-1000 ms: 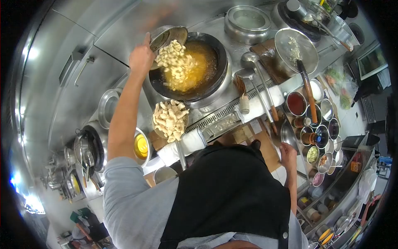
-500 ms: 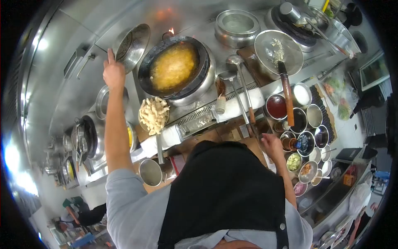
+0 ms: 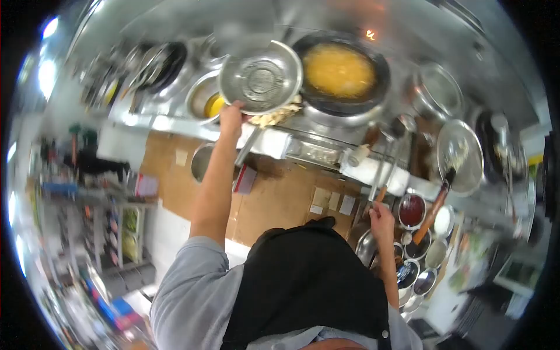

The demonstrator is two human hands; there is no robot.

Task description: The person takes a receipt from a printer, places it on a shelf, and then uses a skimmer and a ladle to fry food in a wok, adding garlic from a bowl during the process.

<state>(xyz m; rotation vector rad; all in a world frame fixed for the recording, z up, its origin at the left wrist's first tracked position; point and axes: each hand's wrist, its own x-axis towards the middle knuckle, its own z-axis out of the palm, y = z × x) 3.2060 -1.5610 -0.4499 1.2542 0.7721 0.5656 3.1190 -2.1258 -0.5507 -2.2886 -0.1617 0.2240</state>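
Note:
My left hand (image 3: 232,119) grips the near rim of a round metal strainer bowl (image 3: 259,79), whose perforated bottom faces me. It is held left of a black wok (image 3: 300,55) with bubbling yellow oil (image 3: 340,71). Below the bowl, a long-handled scoop (image 3: 249,146) carries pale food strips (image 3: 275,116), partly covered by the bowl. My right hand (image 3: 382,220) has curled fingers at the lower ends of a ladle (image 3: 395,154) and another long-handled tool (image 3: 380,166). Whether it grips a handle is hidden.
A pot with yellow liquid (image 3: 214,105) stands at the left. A wide mesh skimmer (image 3: 466,166) with white bits lies right, its wooden handle over sauce bowls (image 3: 412,210). A lidded-looking steel pot (image 3: 437,87) stands behind. Flame (image 3: 370,35) shows beyond the wok. Cardboard (image 3: 280,198) covers the floor.
The view has turned, so the stove appears shifted right. My left hand has brought the strainer bowl from the wok's far left side nearer to me, over the scoop of food strips.

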